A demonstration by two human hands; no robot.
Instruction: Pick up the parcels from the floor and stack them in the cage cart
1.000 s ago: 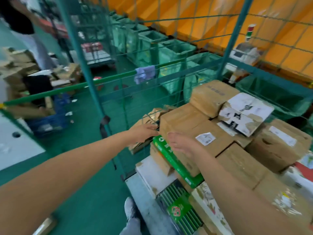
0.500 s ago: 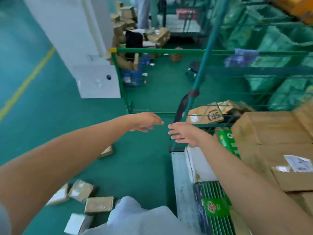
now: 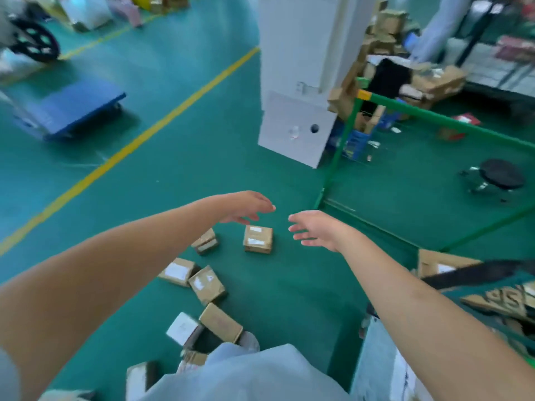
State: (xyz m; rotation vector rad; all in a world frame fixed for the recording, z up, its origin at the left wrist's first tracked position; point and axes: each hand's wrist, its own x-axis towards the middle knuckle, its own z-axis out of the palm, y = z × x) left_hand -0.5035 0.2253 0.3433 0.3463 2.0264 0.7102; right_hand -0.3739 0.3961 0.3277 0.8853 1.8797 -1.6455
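Several small cardboard parcels lie scattered on the green floor. One brown box [image 3: 258,239] with white labels sits just below and between my hands. Another small parcel [image 3: 205,242] lies to its left, half hidden by my left forearm. Two taped boxes [image 3: 207,284] lie closer to me, and more parcels [image 3: 220,322] sit near my legs. My left hand [image 3: 246,206] and my right hand [image 3: 314,230] both reach forward above the floor, fingers spread, holding nothing. The cage cart [image 3: 489,287] shows only at the right edge, with cardboard boxes inside.
A white pillar [image 3: 298,82] stands ahead. A green rail frame [image 3: 338,154] fences off the right side, with a black stool [image 3: 500,175] behind it. A blue platform trolley [image 3: 72,111] sits at the left beyond a yellow floor line [image 3: 162,123]. Piled cartons lie at the back right.
My view has swung left and down, away from the cage cart to the parcels on the floor. Both empty hands have moved off the stacked boxes and now reach over the floor.
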